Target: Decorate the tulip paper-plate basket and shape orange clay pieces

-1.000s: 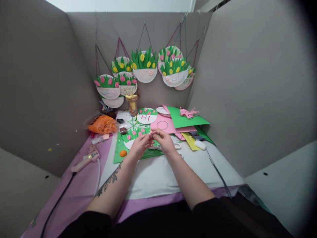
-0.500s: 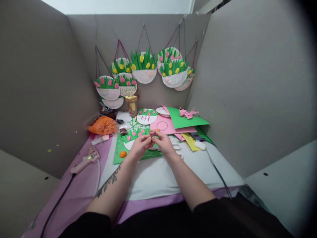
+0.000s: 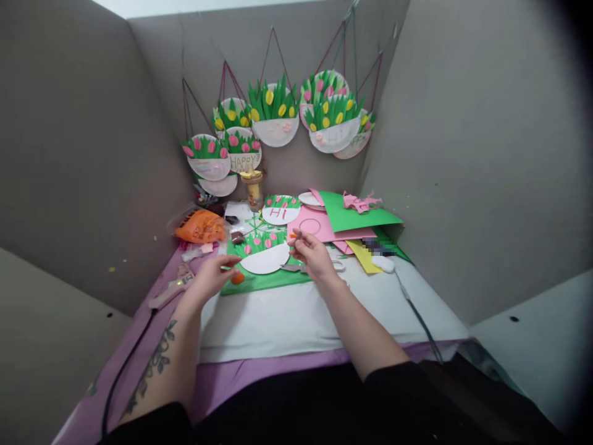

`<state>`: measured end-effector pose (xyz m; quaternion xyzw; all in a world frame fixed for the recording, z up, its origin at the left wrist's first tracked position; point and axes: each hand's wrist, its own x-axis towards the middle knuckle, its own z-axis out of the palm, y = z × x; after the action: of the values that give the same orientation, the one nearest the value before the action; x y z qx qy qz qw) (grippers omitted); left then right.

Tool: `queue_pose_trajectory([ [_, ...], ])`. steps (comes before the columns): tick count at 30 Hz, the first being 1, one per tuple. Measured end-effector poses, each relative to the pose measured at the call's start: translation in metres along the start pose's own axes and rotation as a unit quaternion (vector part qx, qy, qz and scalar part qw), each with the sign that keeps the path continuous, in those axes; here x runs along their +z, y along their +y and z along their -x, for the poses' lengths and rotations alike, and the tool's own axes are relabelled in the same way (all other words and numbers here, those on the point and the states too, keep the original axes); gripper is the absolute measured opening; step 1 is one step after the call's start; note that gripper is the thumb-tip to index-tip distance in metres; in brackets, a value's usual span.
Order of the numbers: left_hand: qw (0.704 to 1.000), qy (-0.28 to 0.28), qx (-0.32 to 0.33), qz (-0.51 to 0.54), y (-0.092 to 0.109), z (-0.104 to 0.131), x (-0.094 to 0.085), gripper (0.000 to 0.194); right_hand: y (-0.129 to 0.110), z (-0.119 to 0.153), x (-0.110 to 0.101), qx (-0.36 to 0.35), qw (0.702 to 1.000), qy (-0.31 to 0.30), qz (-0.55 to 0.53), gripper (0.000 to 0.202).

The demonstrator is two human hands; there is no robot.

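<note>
My left hand (image 3: 215, 275) is over the left part of the green sheet, beside a small orange ball-like piece (image 3: 238, 278), its fingers apart with nothing seen between them. My right hand (image 3: 309, 252) is raised over the right part of the sheet, thumb and fingertips pinched on a small dark piece (image 3: 298, 236) too small to name. Between the hands lies a white half plate (image 3: 266, 258) with green paper grass and pink tulips along its top. Grey scissors (image 3: 294, 268) lie at its right, their handles partly behind my right hand.
A pink glue gun (image 3: 173, 287) with a cord lies at left, near an orange bag (image 3: 201, 226). Behind are a "HI" plate (image 3: 281, 214) and a jar (image 3: 253, 190). Green card (image 3: 361, 213), pink and yellow paper and a white device (image 3: 382, 264) are at right. Plate baskets hang behind.
My hands, together before, are now apart: the left moved left toward the orange piece, while the right stays raised with the small dark piece. The half plate and scissors are now uncovered. The view has shifted slightly.
</note>
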<state>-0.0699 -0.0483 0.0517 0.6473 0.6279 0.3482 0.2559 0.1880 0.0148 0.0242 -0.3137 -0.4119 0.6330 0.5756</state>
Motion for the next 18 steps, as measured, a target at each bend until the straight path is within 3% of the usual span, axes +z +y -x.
queue_pose_trajectory([
  [6,0.993,-0.035,0.062,-0.095,-0.026,0.007,0.012,0.033,0.002,0.003,0.002,-0.030,0.997,-0.015,0.068,0.036],
  [13,0.994,-0.025,0.068,-0.078,-0.037,0.001,0.020,0.022,0.006,0.002,0.002,-0.025,0.997,-0.027,0.073,0.032],
  [18,0.992,-0.031,0.065,-0.108,-0.037,0.002,0.020,0.027,0.006,0.003,0.004,-0.025,0.997,-0.025,0.072,0.033],
])
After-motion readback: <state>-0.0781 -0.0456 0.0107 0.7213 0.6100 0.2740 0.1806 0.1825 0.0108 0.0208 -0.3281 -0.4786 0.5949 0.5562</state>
